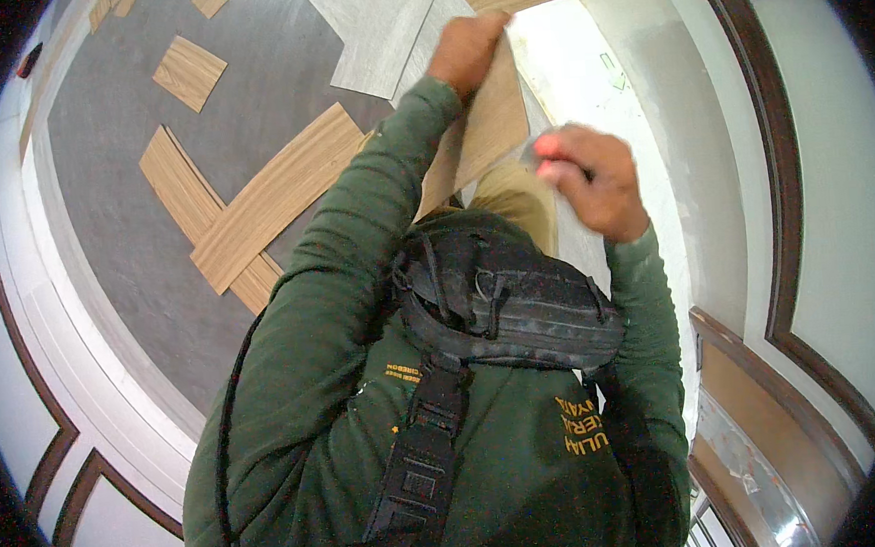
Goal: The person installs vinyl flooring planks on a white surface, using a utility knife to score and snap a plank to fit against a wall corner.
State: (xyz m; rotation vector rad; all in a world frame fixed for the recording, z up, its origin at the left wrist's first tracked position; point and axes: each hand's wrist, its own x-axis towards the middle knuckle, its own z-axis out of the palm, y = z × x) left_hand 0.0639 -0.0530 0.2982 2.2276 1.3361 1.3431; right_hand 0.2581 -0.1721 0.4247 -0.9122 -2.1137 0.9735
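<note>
My left hand (464, 56) grips the upper end of a light brown wood-look plank (483, 120), which is held at an angle over my khaki-clad leg (514, 209). My right hand (597, 178) is closed on a red-handled cutting tool (550, 146), just right of the plank. Its small grey blade points toward the plank and is blurred, so I cannot tell whether it touches it. A black pouch (499, 300) hangs across my front below both hands.
Loose brown planks (277, 193) lie crossed on the grey floor (114, 223) to my left, with smaller cut pieces (188, 73) farther off. Pale grey planks (374, 52) lie ahead. A white strip (585, 64) runs along the right, beside panelled walls (821, 150) with dark trim.
</note>
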